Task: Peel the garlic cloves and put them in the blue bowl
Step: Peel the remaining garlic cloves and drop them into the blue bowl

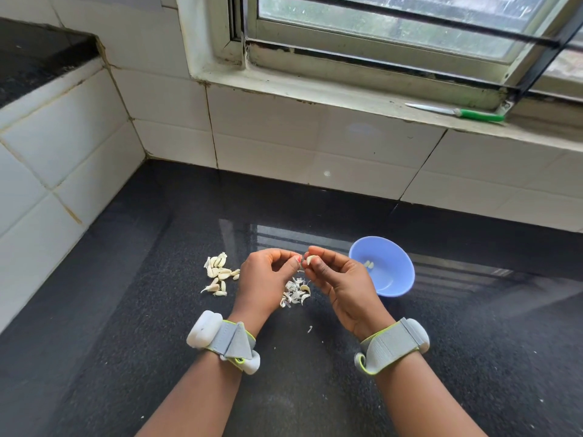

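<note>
My right hand point(337, 275) pinches a pale garlic clove point(310, 259) between thumb and fingers, held above the counter. My left hand point(263, 275) meets it fingertip to fingertip and pinches a thin strip of skin at the clove. A pile of unpeeled garlic cloves point(219, 274) lies to the left of my hands. Loose peeled skins point(296, 294) lie under and between my hands. The blue bowl point(396, 280) stands just right of my right hand, with two peeled cloves point(368, 264) inside it.
The black granite counter point(157, 310) meets white tiled walls at the back and left. A green-handled knife point(457, 112) lies on the window sill at the upper right. Grey bands are strapped round both wrists.
</note>
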The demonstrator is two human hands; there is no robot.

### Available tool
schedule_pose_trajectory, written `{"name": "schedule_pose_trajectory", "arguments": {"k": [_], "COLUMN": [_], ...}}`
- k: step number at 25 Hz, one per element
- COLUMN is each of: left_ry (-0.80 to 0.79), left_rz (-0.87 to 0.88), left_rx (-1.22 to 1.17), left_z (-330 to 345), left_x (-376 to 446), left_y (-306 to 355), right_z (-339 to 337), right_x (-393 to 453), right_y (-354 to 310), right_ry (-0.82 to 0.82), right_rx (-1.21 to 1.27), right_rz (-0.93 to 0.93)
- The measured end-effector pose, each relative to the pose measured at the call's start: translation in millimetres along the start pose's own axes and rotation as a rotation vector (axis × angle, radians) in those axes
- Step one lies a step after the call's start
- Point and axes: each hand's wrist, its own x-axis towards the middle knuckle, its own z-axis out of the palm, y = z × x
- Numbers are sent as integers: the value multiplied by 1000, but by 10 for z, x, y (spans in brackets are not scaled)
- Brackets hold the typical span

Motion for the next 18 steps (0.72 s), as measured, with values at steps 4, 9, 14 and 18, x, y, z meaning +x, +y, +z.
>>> {"name": "schedule_pose_trajectory", "arguments": {"k": [4,9,14,18], "left_ry": [-41,-41,-39,-11], "left_rz": [-6,-7,-30,-38], "left_rx": [77,180,198,192], "left_z": [-32,-40,-43,-38], "left_x": [-25,-5,5,-1], "left_y": [62,129,146,125], "right_z": [-8,-5,-9,3], "right_x": [7,17,36,45], "right_y": [19,1,-9,-8], "right_ry": [-2,1,-19,-35], "right_rx": [-100,-271,-432,-451], "right_rz": [-66,-177,-246,-251]}}
